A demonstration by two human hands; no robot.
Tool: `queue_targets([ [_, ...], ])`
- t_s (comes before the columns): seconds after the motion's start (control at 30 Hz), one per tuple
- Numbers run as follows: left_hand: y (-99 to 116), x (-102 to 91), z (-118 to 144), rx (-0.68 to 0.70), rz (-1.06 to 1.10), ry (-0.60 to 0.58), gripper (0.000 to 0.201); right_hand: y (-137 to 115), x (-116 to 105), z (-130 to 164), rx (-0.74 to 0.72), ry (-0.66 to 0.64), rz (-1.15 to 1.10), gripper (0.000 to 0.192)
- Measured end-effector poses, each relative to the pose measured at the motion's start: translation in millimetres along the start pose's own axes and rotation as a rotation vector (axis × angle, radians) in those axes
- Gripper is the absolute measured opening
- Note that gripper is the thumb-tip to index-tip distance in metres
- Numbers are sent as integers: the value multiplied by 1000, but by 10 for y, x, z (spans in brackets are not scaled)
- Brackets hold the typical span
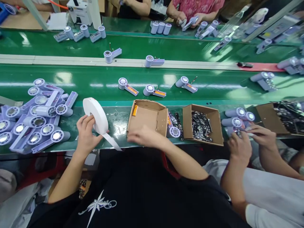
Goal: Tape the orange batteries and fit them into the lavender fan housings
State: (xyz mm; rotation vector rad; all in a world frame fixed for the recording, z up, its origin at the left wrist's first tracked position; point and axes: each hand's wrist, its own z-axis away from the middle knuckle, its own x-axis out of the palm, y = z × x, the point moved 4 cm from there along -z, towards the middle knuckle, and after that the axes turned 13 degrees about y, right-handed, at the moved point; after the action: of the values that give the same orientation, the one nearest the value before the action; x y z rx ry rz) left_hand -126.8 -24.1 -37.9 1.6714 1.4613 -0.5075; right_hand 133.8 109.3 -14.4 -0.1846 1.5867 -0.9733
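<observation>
Black shirt (133, 196) with a white print nearest, filling the bottom centre. Lower left: heap of lavender fan housings (35, 117) on the green bench edge (118, 122). Just right of it, left hand (85, 134) clasped around a white tape roll (96, 114), loose strip (112, 142) trailing down-right. Centre: right hand (143, 136), blurred, grip impossible to tell, at the near edge of an open cardboard box (147, 117). Further right, second box of dark parts (203, 125). Far right, a co-worker's hands (249, 141).
</observation>
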Motion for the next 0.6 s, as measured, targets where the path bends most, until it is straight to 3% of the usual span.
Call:
queue_targets([
  [0.1,134,110,-11,37,2,42,79,383,-328,-355,147,105,302,37],
  [0.17,253,216,-9,72,20,13,76,561,-366,-554,219,78,445,41],
  [0.27,365,344,0,113,34,-49,67,708,-301,-699,309,126,451,45],
  [0.4,404,368,13,157,14,-92,67,834,-356,-605,450,243,401,43],
  [0.47,418,322,17,186,9,-86,69,814,-453,-466,434,335,230,42],
  [0.6,460,232,29,239,1,-87,69,519,-530,-89,297,594,-422,43],
])
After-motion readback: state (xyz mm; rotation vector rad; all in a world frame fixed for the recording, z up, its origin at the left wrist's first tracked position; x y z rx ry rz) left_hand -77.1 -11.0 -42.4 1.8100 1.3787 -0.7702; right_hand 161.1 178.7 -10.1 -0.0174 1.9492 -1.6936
